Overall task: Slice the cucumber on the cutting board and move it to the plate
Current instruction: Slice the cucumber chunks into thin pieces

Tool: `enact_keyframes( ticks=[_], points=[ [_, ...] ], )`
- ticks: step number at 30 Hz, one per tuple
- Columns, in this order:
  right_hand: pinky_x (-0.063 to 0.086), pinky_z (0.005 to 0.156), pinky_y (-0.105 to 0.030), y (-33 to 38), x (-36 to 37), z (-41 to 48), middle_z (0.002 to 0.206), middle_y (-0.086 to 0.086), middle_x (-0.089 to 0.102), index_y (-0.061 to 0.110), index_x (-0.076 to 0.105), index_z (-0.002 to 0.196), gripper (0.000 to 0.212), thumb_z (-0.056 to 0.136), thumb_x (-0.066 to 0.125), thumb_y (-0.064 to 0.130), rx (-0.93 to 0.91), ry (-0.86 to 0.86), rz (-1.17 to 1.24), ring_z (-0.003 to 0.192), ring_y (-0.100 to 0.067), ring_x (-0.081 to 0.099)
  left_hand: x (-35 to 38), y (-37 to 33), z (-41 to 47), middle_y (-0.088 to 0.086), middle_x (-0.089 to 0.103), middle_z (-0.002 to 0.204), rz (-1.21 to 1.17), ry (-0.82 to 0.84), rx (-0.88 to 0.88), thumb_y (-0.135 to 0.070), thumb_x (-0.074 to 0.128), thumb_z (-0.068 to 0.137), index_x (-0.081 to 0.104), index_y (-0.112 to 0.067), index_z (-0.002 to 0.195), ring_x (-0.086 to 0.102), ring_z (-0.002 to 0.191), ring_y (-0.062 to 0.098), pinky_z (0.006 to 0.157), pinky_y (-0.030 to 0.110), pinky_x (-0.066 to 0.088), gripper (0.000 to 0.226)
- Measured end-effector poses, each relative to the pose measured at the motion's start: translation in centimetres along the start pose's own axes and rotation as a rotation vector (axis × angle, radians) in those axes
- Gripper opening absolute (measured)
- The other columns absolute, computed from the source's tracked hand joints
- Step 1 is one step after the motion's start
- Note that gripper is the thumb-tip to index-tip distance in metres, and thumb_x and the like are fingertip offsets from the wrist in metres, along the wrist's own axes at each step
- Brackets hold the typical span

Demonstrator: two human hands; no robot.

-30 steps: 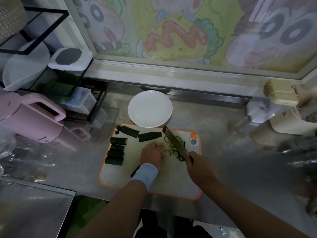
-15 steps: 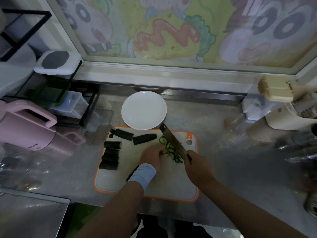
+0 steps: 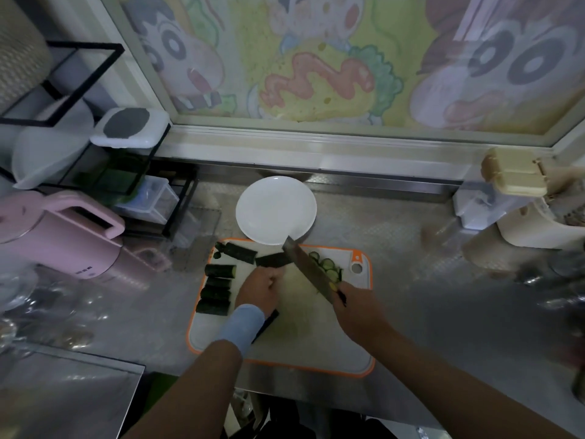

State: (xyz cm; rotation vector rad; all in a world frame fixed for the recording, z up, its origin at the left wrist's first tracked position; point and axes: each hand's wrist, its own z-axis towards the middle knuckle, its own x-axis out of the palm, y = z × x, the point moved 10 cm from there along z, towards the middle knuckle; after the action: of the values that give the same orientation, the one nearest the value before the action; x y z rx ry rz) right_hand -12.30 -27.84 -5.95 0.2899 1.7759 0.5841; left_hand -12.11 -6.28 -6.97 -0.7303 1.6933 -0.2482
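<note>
Head view of a kitchen bench [image 3: 427,312]. A white board [image 3: 285,350] with an orange rim lies at centre. A white plate [image 3: 275,210] stands just beyond its far edge.

Cucumber: all that I see of it lies on the board. Four dark chunks [image 3: 217,286] sit in a column along the left side. Two longer pieces [image 3: 242,252] lie near the far edge. A short row of thin slices [image 3: 327,264] lies at the far right, beside the board's hanging hole.

Hands: my view shows the right hand [image 3: 356,307] clenched round the dark handle of a knife [image 3: 308,270]. The blade slants away and to the left above the board. Its tip overlaps the plate's near rim in this view, and the slices lie just to its right. The left hand [image 3: 261,291], with a pale blue wristband [image 3: 242,323], rests on the board left of the blade. Its fingers are curled under, and I cannot tell whether they hold anything. A dark strip [image 3: 267,323] shows beside the wrist.

Writing: a pink kettle [image 3: 60,239] at the left carries small dark marks low on its body, too small for me to read. A cartoon picture [image 3: 316,74] of drawn faces fills the wall behind the bench. A black rack [image 3: 104,147] stands at the left and a beige-lidded box [image 3: 512,172] at the right.
</note>
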Motion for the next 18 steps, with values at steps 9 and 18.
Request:
enact_keyframes(
  ticks=[9, 18],
  points=[
    [0.037, 0.058, -0.029, 3.7, 5.6, -2.1, 0.089, -0.003, 0.067, 0.026, 0.065, 0.112, 0.027, 0.096, 0.043, 0.03, -0.141, 0.153, -0.043, 0.08, -0.024, 0.06, 2.1, 5.6, -4.9, 0.003, 0.052, 0.104, 0.148, 0.044, 0.025, -0.027, 0.062, 0.081, 0.058, -0.017, 0.104, 0.049, 0.101, 0.023, 0.078, 0.03, 0.042, 0.026],
    [0.031, 0.057, -0.029, 4.1, 5.5, -1.4, 0.088, -0.004, 0.065, 0.026, 0.061, 0.116, 0.028, 0.098, 0.039, 0.031, -0.175, 0.126, -0.134, 0.077, -0.024, 0.058, 3.4, 4.7, -4.2, 0.005, 0.057, 0.099, 0.006, -0.037, -0.019, -0.021, 0.063, 0.08, 0.064, -0.015, 0.1, 0.055, 0.092, 0.024, 0.069, 0.026, 0.04, 0.021]
  ],
)
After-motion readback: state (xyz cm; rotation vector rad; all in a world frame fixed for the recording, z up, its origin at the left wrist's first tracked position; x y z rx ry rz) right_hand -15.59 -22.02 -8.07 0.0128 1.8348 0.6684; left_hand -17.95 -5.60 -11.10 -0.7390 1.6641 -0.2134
